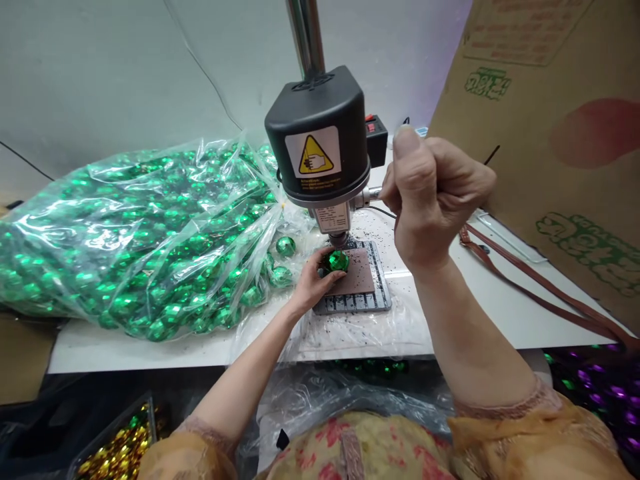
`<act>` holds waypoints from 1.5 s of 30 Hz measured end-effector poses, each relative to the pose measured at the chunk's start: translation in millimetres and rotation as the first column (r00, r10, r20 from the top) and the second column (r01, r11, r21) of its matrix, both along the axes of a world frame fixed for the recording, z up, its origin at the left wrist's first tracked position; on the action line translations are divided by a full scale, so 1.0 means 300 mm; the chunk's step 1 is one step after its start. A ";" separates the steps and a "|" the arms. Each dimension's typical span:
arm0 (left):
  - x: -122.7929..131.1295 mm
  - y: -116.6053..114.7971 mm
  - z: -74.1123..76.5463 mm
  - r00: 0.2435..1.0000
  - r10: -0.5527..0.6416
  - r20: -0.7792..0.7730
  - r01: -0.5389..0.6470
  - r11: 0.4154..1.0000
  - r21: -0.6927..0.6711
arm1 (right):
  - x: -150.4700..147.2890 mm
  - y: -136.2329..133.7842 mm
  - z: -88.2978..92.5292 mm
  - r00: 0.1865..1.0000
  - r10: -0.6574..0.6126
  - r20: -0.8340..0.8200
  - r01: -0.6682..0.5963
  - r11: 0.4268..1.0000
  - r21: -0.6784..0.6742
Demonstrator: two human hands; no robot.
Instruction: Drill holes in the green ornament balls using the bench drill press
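White tabletop (100, 350) on the head cam, big bag of green balls (145, 240) at 9 o'clock, and one green ball (338, 261) mid-dial, pinched in my left hand (316, 280) beneath the drill press (317, 143) at 12. My right hand (433, 193) looks curled round the lever (371, 194) at 2 o'clock; if that faceted ball twists, I reckon the tool could skid handward.

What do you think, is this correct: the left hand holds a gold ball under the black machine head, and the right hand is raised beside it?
One detail is wrong: the ball in the left hand is green, not gold, as the head view shows. The rest is right.
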State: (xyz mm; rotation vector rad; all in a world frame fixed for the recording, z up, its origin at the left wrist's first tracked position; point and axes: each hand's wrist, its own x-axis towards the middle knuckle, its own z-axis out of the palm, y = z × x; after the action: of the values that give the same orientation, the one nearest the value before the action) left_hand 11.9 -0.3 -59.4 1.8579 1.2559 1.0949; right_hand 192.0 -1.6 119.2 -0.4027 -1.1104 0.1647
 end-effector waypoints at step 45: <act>0.079 -0.054 -0.034 0.998 0.066 -0.005 -0.066 0.998 0.023 | -0.006 -0.014 -0.053 0.999 -0.037 0.005 0.037 0.999 0.011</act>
State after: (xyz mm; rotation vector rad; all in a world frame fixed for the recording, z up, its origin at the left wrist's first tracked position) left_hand 35.5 -16.6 -69.5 1.8493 1.3218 1.1437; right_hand 190.3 -5.8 103.3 -0.4138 -1.1083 0.1254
